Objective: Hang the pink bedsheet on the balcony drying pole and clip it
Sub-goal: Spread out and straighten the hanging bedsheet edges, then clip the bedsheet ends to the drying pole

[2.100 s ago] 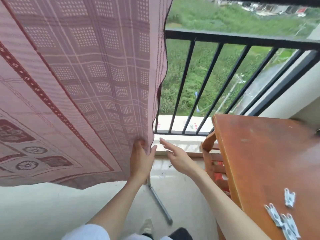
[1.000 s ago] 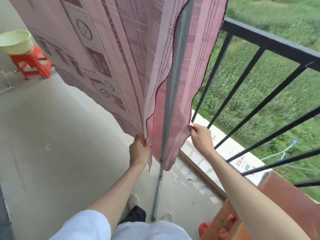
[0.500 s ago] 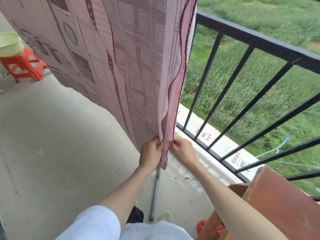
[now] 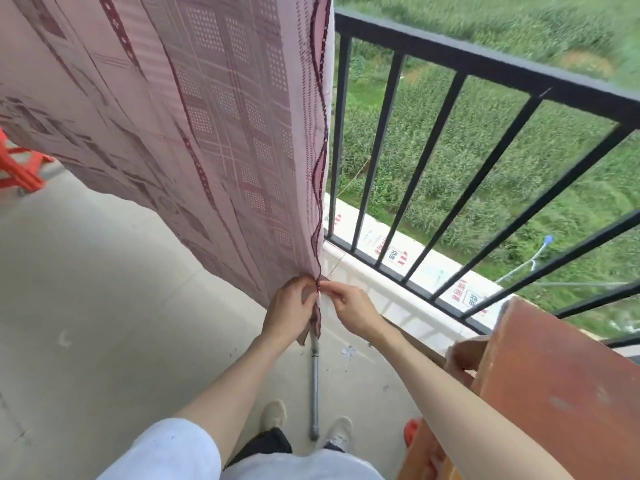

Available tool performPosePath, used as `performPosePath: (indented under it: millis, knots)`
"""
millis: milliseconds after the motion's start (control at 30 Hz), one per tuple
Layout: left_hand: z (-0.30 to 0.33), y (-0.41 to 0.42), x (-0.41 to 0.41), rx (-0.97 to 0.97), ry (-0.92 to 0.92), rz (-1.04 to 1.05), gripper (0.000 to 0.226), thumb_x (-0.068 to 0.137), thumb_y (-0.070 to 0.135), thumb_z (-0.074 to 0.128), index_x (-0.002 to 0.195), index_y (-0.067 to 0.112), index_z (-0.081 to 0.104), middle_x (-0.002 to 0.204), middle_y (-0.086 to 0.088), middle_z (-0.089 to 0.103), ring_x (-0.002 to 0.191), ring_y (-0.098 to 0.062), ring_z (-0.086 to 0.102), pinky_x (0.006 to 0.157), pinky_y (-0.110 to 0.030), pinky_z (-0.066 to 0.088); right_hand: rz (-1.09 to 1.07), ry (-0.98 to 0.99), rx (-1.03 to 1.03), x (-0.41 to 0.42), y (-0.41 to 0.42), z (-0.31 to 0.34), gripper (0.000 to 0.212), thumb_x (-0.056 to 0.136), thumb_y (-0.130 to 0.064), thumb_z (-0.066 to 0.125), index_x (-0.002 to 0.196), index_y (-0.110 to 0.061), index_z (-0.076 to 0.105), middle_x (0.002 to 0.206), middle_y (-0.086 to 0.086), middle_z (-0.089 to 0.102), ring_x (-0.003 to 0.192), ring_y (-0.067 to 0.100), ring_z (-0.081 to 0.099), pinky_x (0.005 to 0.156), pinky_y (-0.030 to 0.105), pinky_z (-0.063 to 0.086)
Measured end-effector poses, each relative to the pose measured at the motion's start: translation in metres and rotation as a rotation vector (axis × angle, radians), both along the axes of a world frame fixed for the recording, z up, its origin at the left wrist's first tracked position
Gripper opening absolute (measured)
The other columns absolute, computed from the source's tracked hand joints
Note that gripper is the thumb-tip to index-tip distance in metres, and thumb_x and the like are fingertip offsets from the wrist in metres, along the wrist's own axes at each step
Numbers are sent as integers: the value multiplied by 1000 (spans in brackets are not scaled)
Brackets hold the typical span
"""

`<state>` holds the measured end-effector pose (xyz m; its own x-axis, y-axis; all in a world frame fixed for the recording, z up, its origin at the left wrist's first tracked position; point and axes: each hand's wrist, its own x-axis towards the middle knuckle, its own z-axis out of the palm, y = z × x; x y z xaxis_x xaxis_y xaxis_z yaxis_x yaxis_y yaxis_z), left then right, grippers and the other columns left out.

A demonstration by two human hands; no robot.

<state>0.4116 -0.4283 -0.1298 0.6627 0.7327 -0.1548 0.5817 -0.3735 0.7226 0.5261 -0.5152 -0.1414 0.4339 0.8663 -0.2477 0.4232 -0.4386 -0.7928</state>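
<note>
Where both hands (image 4: 320, 308) meet, the pink bedsheet (image 4: 194, 133) corner is pinched.

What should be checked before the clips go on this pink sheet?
1. Left hand grip on the patterned pink bedsheet bottom corner: ok.
2. Right hand pinching the matching edge: ok.
3. The two hanging edges brought together evenly: ok at the bottom; higher up, cannot tell.
4. Sheet clear of the black metal railing: ok.
5. Sheet seated on the pole overhead: cannot tell, out of view.
6. Clips within sight: not ok, none visible.
</note>
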Motion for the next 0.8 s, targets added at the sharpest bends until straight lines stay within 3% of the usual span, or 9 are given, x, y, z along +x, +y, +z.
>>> performPosePath:
  millis: [167,300,400,533,800]
  knots:
    - [-18,0,-12,34,138,-347,45,88,19,55,131,11,45,133,-6,48,124,-23,44,100,-29,34,-176,-119,-64,-11,-42,1,37,96,-20,43,131,-21,53,135,-3,56,127,15,47,105,29,36]
    - [-36,-16,-23,197,211,-720,51,92,27,50,139,11,36,145,-7,36,136,-20,30,110,-31,25,-439,-115,-181,-45,-115,1,52,94,-37,49,142,-22,35,147,-2,41,135,15,36,111,31,28]
    - [-44,-44,-23,319,235,-971,52,94,33,45,142,15,32,148,-6,31,139,-21,24,112,-37,19,-636,-219,-306,-85,-175,-3,61,93,-44,48,146,-23,27,151,-2,32,139,15,27,114,33,23]
    - [-48,-94,-23,386,262,-1240,54,96,40,35,145,22,22,154,-1,20,143,-19,13,115,-39,12,-912,-222,-478,-144,-244,-12,60,95,-46,42,147,-27,21,156,-3,20,144,14,15,116,35,10]
    - [-64,-183,-32,371,302,-1582,55,97,41,30,147,28,13,157,1,9,145,-20,1,117,-42,4,-1324,-95,-604,-224,-327,-41,54,96,-38,44,145,-23,27,153,0,28,141,18,22,114,36,17]
